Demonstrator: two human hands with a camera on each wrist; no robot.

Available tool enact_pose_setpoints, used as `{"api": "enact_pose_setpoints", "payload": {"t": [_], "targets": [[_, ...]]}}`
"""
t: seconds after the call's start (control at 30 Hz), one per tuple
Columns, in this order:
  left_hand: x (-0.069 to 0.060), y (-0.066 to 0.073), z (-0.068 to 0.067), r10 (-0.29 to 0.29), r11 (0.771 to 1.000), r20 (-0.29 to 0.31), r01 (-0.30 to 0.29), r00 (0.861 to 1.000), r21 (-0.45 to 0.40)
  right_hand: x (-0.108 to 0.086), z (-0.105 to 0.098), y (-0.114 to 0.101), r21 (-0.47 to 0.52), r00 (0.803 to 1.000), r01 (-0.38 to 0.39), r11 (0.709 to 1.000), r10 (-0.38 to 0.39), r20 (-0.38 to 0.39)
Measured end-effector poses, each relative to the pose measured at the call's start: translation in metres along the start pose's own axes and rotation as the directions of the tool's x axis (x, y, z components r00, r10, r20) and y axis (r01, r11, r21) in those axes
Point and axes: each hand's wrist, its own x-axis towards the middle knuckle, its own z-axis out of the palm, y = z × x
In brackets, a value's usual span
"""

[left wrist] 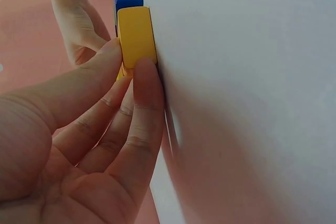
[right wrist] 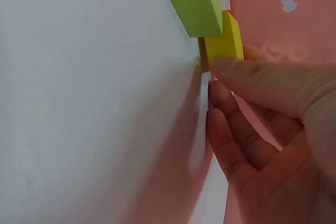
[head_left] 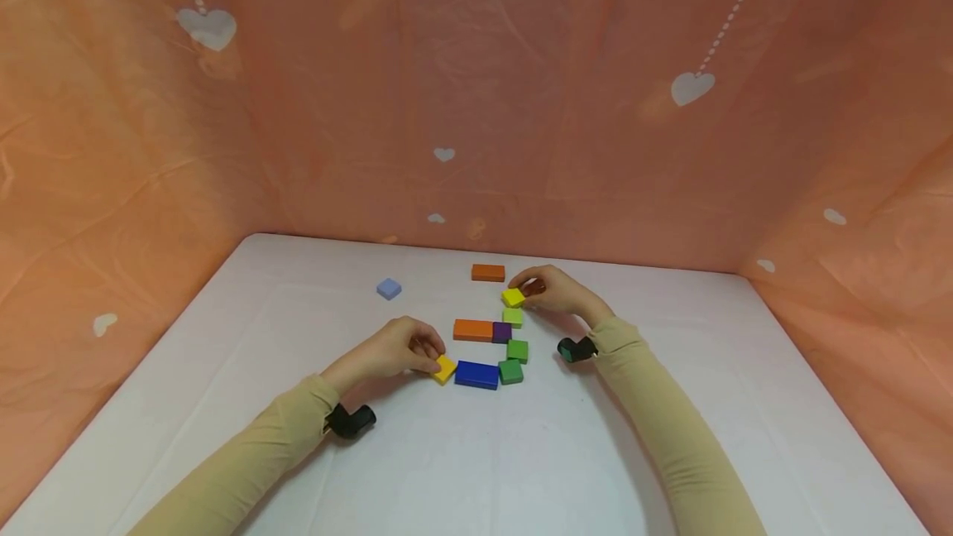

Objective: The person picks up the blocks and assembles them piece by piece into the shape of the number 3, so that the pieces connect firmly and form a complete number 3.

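My left hand [head_left: 395, 347] pinches an orange-yellow block [head_left: 444, 370] at the left end of a long blue block [head_left: 476, 375]. In the left wrist view, thumb and a finger press the sides of that yellow block [left wrist: 137, 38]. Farther back, my right hand [head_left: 557, 289] pinches a bright yellow block [head_left: 513, 298] just behind a lime green block [head_left: 512, 318]. The right wrist view shows this yellow block [right wrist: 224, 40] between thumb and fingers, beside the lime block [right wrist: 199, 6]. Two green blocks, the front one a darker green [head_left: 510, 372], stand nearer, right of the blue block.
An orange block [head_left: 473, 330] touches a purple block [head_left: 502, 332] in the middle. Another orange block [head_left: 488, 273] lies at the back. A pale blue block [head_left: 389, 289] sits apart to the left. Heart-printed orange cloth [head_left: 476, 106] walls the white table [head_left: 462, 470].
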Motion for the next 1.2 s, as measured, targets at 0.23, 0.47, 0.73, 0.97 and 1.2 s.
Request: {"api": "enact_pose_setpoints", "payload": {"t": [0.23, 0.47, 0.73, 0.97, 1.2], "targets": [[0.0017, 0.0003, 0.0012, -0.004, 1.000, -0.001, 0.004, 1.000, -0.008, -0.0022, -0.0001, -0.0015, -0.018, 1.000, -0.002, 1.000, 0.003, 0.005], [0.0037, -0.0004, 0.0020, -0.012, 1.000, -0.007, 0.012, 1.000, -0.013, -0.0012, -0.0012, 0.0002, -0.026, 1.000, 0.021, 0.999, -0.021, 0.014], [0.0030, -0.0004, 0.0021, -0.018, 1.000, -0.007, 0.018, 1.000, -0.016, -0.0002, -0.0004, 0.0007, -0.030, 0.999, 0.028, 0.999, -0.028, 0.019], [-0.0005, 0.0014, 0.0007, -0.017, 1.000, -0.015, 0.017, 1.000, 0.005, 0.0018, 0.0038, -0.0007, -0.032, 1.000, 0.023, 0.999, -0.022, 0.020], [-0.0008, 0.0018, 0.0003, -0.007, 1.000, -0.015, 0.007, 1.000, 0.001, 0.0020, 0.0041, -0.0004, -0.024, 1.000, 0.011, 1.000, -0.010, 0.017]]}}
